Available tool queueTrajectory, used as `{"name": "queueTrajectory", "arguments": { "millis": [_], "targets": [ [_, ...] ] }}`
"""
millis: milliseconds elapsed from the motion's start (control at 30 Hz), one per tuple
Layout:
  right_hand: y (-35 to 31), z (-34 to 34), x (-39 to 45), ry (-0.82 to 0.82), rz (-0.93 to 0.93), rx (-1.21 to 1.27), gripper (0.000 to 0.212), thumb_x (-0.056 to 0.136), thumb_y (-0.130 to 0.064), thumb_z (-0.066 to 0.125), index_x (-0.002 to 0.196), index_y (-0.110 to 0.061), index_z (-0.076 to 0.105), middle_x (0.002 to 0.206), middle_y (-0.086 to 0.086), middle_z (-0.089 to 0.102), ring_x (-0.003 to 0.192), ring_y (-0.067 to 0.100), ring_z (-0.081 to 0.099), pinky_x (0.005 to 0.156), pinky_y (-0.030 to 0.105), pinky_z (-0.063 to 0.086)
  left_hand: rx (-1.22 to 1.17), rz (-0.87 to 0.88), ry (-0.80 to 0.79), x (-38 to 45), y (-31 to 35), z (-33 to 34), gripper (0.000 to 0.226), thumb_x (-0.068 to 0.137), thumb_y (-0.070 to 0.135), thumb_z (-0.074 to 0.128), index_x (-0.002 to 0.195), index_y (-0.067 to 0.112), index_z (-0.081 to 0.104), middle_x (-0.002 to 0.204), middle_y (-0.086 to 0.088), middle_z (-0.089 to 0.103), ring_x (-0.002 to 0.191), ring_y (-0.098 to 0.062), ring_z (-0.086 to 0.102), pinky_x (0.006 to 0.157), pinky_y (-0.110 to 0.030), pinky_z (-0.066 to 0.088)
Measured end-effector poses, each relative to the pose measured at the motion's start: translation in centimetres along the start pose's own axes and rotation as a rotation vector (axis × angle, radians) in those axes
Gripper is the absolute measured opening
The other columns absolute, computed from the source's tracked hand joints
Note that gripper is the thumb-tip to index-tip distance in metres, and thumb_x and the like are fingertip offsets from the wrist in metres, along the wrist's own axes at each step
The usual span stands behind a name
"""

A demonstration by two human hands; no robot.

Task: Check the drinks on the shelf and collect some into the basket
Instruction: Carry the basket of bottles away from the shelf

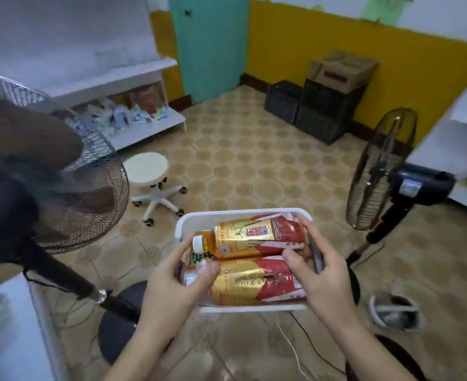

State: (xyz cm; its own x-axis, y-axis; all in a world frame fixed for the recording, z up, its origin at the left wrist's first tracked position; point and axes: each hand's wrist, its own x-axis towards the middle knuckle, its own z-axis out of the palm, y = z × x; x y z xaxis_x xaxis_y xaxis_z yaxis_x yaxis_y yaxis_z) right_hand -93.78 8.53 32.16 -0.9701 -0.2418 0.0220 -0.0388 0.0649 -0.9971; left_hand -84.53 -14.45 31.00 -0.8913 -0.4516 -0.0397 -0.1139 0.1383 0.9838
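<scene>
A white plastic basket (199, 220) hangs low in the middle of the view, held between both hands. Two bottles with gold and red labels lie on their sides in it, caps to the left: a far bottle (254, 237) and a near bottle (254, 284). My left hand (172, 281) grips the basket's left edge, thumb pressed by the near bottle's cap. My right hand (323, 276) grips the far bottle's base end, fingers over it and thumb under. Part of another orange drink (199, 258) shows beneath the bottles.
A standing fan (70, 188) leans close on the left, another fan (383, 171) stands on the right. A white wheeled stool (150, 171) sits on the tiled floor. White shelves (144, 125) with packets stand back left, dark crates (317, 111) under a cardboard box at the back wall.
</scene>
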Motion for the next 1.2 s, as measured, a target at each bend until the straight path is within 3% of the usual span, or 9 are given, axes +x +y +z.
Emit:
{"name": "queueTrajectory", "arguments": {
  "millis": [67,133,267,400,533,667,900,1033,1200],
  "targets": [
    [-1.9,-0.6,1.7,0.006,-0.006,-0.022,0.062,0.087,-0.029,0.075,0.145,-0.035,0.055,0.122,-0.011,0.074,0.117,0.013,0.07,0.101,0.046,0.056,0.011,-0.017,0.055,1.8,1.7,0.7,0.043,0.071,0.061,0.081,0.111,0.064,0.065,0.085,-0.002,0.07,0.083,-0.01,0.063,0.08,-0.037,0.055],
    [-3.1,-0.5,4.1,0.02,0.0,-0.011,0.059,0.087,-0.026,0.074,0.143,-0.037,0.056,0.121,-0.011,0.075,0.114,0.012,0.071,0.095,0.039,0.06,0.015,-0.007,0.078,4.3,2.6,1.1,0.048,0.07,0.063,0.078,0.116,0.06,0.065,0.081,0.006,0.061,0.081,-0.014,0.062,0.08,-0.048,0.056],
    [-2.9,0.9,10.2,0.028,0.03,0.006,0.053,0.092,-0.018,0.074,0.136,-0.044,0.06,0.121,-0.006,0.075,0.112,0.018,0.073,0.092,0.045,0.061,0.007,-0.015,0.02,10.6,3.0,0.8,0.072,0.07,0.059,0.084,0.137,0.046,0.058,0.12,0.01,0.069,0.113,-0.007,0.066,0.098,-0.041,0.056],
    [-2.2,2.8,16.6,0.043,0.054,0.045,0.055,0.091,-0.019,0.075,0.138,-0.042,0.058,0.121,-0.008,0.075,0.112,0.019,0.073,0.09,0.04,0.062,0.103,-0.018,-0.175,18.8,2.3,-0.6,0.096,0.053,0.065,0.092,0.14,0.05,0.053,0.124,-0.003,0.06,0.115,-0.023,0.062,0.098,-0.053,0.055],
    [-2.1,3.3,21.9,0.045,0.066,0.089,0.064,0.087,-0.017,0.078,0.145,-0.032,0.056,0.126,-0.003,0.074,0.117,0.02,0.07,0.091,0.041,0.061,0.189,-0.046,-0.349,26.4,3.5,-0.7,0.116,0.038,0.062,0.098,0.142,0.054,0.045,0.132,0.009,0.06,0.122,-0.015,0.062,0.103,-0.046,0.053],
    [-2.2,2.4,28.2,0.083,0.059,0.071,0.065,0.084,-0.025,0.081,0.144,-0.032,0.057,0.125,-0.002,0.074,0.114,0.022,0.072,0.093,0.051,0.06,0.211,-0.052,-0.437,34.1,4.7,1.4,0.115,0.04,0.058,0.101,0.138,0.064,0.041,0.132,0.004,0.06,0.116,-0.024,0.067,0.096,-0.049,0.056],
    [-2.9,0.9,40.3,0.059,-0.001,-0.032,0.077,0.078,-0.033,0.088,0.146,-0.038,0.052,0.122,-0.005,0.074,0.113,0.017,0.072,0.087,0.038,0.062,0.254,-0.006,-0.454,46.4,7.2,5.3,0.118,0.034,0.069,0.094,0.139,0.061,0.041,0.112,0.007,0.059,0.1,-0.019,0.066,0.09,-0.048,0.058],
    [-3.1,1.1,47.4,-0.029,0.012,-0.057,0.09,0.073,-0.032,0.094,0.149,-0.037,0.046,0.132,0.002,0.068,0.121,0.025,0.067,0.094,0.05,0.059,0.246,-0.01,-0.446,53.7,8.3,5.9,0.117,0.033,0.065,0.097,0.137,0.062,0.045,0.11,0.003,0.058,0.096,-0.022,0.07,0.091,-0.046,0.059],
    [-1.8,3.4,57.9,0.018,0.029,-0.079,0.095,0.072,-0.033,0.096,0.152,-0.036,0.045,0.133,0.003,0.067,0.121,0.025,0.067,0.093,0.051,0.06,0.273,0.006,-0.496,65.6,8.1,6.4,0.12,0.033,0.068,0.095,0.141,0.057,0.043,0.114,-0.001,0.059,0.088,-0.015,0.075,0.087,-0.044,0.061]
  ]
}}
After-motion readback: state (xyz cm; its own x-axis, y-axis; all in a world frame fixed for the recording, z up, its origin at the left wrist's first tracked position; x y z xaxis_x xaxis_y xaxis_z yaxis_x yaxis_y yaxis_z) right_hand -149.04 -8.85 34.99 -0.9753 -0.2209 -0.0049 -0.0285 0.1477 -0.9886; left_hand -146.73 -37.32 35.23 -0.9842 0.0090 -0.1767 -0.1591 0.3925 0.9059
